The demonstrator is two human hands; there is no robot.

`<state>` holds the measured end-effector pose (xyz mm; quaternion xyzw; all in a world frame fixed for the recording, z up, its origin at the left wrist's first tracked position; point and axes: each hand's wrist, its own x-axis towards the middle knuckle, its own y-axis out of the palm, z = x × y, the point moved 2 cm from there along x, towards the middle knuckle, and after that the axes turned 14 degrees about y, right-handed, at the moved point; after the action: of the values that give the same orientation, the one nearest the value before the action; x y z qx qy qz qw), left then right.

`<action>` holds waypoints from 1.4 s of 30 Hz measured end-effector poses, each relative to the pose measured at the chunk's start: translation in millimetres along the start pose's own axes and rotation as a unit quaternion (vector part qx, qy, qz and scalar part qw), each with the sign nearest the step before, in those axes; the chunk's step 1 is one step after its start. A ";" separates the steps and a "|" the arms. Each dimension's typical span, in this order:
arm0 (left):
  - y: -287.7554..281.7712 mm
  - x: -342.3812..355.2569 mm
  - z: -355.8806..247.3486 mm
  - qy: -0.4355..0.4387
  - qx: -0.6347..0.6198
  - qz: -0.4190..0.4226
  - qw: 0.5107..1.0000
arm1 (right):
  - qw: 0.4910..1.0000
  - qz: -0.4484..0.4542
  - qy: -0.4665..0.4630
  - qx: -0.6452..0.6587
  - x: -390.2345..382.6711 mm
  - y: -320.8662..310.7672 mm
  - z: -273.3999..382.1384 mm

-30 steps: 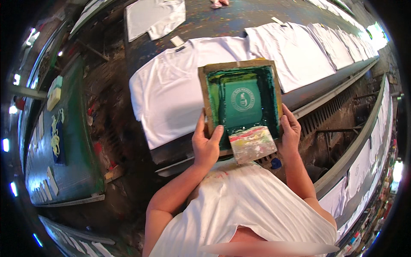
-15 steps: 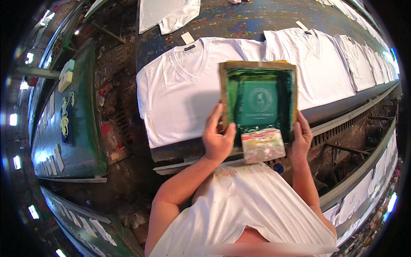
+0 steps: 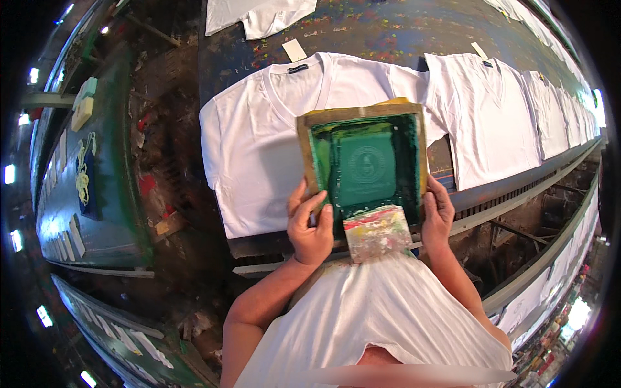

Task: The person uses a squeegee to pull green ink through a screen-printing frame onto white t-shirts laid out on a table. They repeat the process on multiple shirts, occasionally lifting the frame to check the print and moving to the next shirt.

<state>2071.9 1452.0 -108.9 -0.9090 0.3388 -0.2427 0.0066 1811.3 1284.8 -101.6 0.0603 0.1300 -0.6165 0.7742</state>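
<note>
I carry a wooden-framed printing screen (image 3: 362, 161) with green ink and a faint round design inside. My left hand (image 3: 309, 226) is closed on its left side, my right hand (image 3: 437, 213) on its right side. A paint-smeared squeegee blade (image 3: 377, 233) rests at the screen's lower end, nearest my body. Behind and partly beneath the screen in view, a white V-neck T-shirt (image 3: 246, 149) lies flat on a long paint-spotted table (image 3: 369, 29), with a pale tag near its collar. A second white T-shirt (image 3: 491, 129) lies to its right.
More white shirts (image 3: 550, 113) run along the table to the right, and one (image 3: 259, 13) lies at the back. At left stands a green table (image 3: 116, 220) with pale strips, sponge blocks and yellow cord. A metal rail (image 3: 517, 197) runs along my table's right front.
The screen has come slightly lower in view, toward my body, still held in both hands. My view has shifted, so more of the shirts to the right shows.
</note>
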 end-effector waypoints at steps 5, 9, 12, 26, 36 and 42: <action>49.3 16.6 -15.0 0.003 -0.051 0.072 0.996 | 0.995 -0.098 0.010 -0.001 -3.3 -55.0 11.5; 49.1 21.8 -10.6 0.012 -0.057 0.071 0.996 | 0.990 -0.136 0.025 -0.031 -4.9 -53.1 12.5; 16.6 18.2 -1.7 0.030 0.017 0.064 0.997 | 0.989 -0.038 -0.096 -0.103 0.4 -17.7 15.9; -14.4 13.6 30.2 -0.005 0.027 0.012 1.000 | 0.983 0.047 -0.105 -0.144 15.9 33.8 10.1; -13.9 11.3 34.0 0.001 0.062 0.011 0.998 | 0.975 0.023 -0.107 -0.192 16.9 36.8 12.7; -12.1 8.0 39.2 -0.030 -0.013 -0.001 0.999 | 0.970 0.015 -0.134 -0.201 17.1 38.7 10.2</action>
<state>2102.1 1450.4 -137.9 -0.9160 0.3410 -0.2115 0.0051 1853.6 1275.2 -99.1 -0.1779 0.1458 -0.5681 0.7901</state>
